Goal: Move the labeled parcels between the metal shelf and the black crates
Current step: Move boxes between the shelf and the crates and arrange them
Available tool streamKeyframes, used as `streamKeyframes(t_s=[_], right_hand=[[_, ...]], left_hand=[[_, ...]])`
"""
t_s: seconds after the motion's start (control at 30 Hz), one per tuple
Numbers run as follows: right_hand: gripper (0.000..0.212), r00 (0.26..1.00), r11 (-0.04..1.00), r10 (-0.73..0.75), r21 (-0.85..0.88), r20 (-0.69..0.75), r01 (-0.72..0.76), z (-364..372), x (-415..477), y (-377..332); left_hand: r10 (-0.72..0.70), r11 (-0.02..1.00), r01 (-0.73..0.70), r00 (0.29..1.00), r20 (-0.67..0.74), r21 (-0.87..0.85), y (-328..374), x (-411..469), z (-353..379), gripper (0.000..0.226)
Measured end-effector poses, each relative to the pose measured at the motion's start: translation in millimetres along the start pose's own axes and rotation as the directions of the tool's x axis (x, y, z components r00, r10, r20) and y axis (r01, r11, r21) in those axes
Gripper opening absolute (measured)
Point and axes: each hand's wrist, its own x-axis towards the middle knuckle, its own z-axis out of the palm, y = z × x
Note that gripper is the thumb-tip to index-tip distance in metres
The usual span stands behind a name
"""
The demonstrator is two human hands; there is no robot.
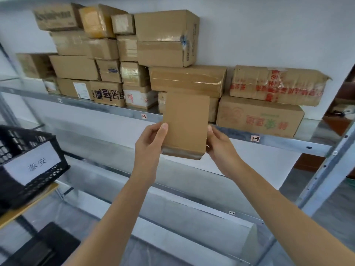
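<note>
Head-worn, wide-angle, looking straight ahead at the metal shelf (284, 144) from close by, roughly level with its box-laden tier; lower tiers seen from above, black crate (44, 177) at the left edge.

you're standing in a parcel stockroom, a storage and sorting space rather than a home or a shop floor.

in front of you a galvanised metal shelf (107, 109) with a bolted upright (326, 169) runs along a plain white wall (259, 31). its upper level is packed with taped cardboard parcels (165, 37) stacked several high. one carries a white shipping label (81, 90), and a carton (276, 85) on your right has red printed lettering. small stickers (255, 138) mark the shelf's front edge. to your left a black crate (44, 175) of latticed plastic sits on a wooden board (28, 204), with a paper sign (32, 165) bearing two characters fixed to its side.
</note>
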Motion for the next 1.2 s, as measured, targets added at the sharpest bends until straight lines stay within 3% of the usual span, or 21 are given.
streamKeyframes(t_s=[0.23,0.33,0.43,0.6,0.67,0.73,0.83,0.93,1.03,1.2], right_hand=[[0.031,0.987,0.994,0.084,0.061,0.138,-0.094,73,26,28],[0.059,0.975,0.990,0.125,0.047,0.185,-0.135,114,35,38],[0.082,0.950,0.987,0.155,0.004,0.270,-0.162,155,42,46],[0.072,0.924,0.979,0.199,-0.036,0.327,-0.199,217,58,60],[0.049,0.907,0.972,0.219,0.001,0.360,-0.235,240,64,66],[0.032,0.892,0.970,0.219,0.013,0.397,-0.243,261,70,75],[0.033,0.817,0.956,0.217,0.051,0.535,-0.287,295,76,89],[0.040,0.694,0.927,0.232,0.062,0.682,-0.371,332,74,97],[0.042,0.644,0.913,0.258,0.037,0.720,-0.406,363,72,105],[0.053,0.684,0.928,0.299,-0.037,0.665,-0.370,412,71,115]], left_hand=[[0.061,0.998,-0.060,0.997,-0.054,0.025,-6,14,-94,0.012],[0.084,0.996,-0.082,0.989,-0.118,0.023,-7,20,-135,0.020],[0.167,0.981,-0.145,0.968,-0.189,0.126,-5,22,-168,0.036],[0.164,0.954,-0.071,0.937,-0.307,0.292,3,27,-222,0.021],[0.118,0.950,-0.005,0.932,-0.344,0.314,8,27,-242,0.028],[0.037,0.952,0.062,0.949,-0.312,0.299,13,26,-259,0.049],[-0.072,0.956,0.133,0.971,-0.230,0.260,19,21,-281,0.089],[-0.103,0.966,0.139,0.981,-0.167,0.218,22,18,-311,0.100],[-0.113,0.985,0.129,0.984,-0.138,0.112,23,16,-348,0.092],[-0.035,0.999,0.040,0.987,-0.155,0.027,21,11,-405,0.049]])
